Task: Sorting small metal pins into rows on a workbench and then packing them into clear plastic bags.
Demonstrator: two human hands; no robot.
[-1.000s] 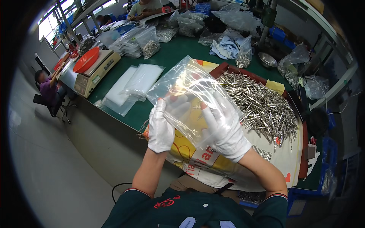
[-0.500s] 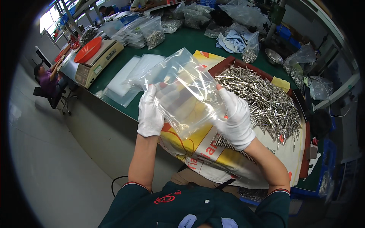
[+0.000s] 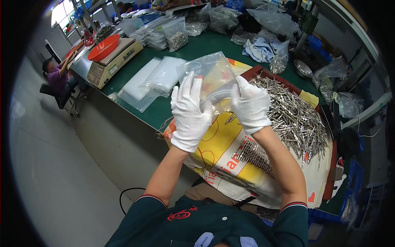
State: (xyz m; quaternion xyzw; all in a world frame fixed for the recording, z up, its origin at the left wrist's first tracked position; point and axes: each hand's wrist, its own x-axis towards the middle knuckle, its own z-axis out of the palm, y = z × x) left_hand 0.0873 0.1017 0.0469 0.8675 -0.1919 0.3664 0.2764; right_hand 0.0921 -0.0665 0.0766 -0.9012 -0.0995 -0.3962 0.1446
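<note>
Between my white-gloved hands a clear plastic bag [image 3: 220, 72] is held up above the yellow-and-white printed cloth [image 3: 207, 146]. My left hand [image 3: 191, 113] lies against the bag's left part, fingers fairly straight, the bag appearing gripped at the thumb. My right hand [image 3: 251, 105] pinches the right edge, its thumb pointing up and fingers curled. Just right of that hand, a heap of slim, shiny metal pieces [image 3: 294, 117], like drill bits, fills a brown-rimmed tray [image 3: 257, 70]. Similar pieces lie in a neat row [image 3: 253, 156] on the cloth, partly behind my right forearm.
Left of my hands, stacked flat plastic bags [image 3: 164, 74] rest on the green table [image 3: 154, 113]. A scale [image 3: 109, 68] carries an orange basin [image 3: 103, 47]. Filled bags [image 3: 177, 37], a blue cloth [image 3: 260, 50] and a metal bowl [image 3: 303, 68] stand farther back. A person [image 3: 59, 80] sits at far left.
My left hand has moved right and inward across the bag, closer to my right hand. The bag, spread wide before, is now bent and bunched between them. The right hand has curled and risen slightly.
</note>
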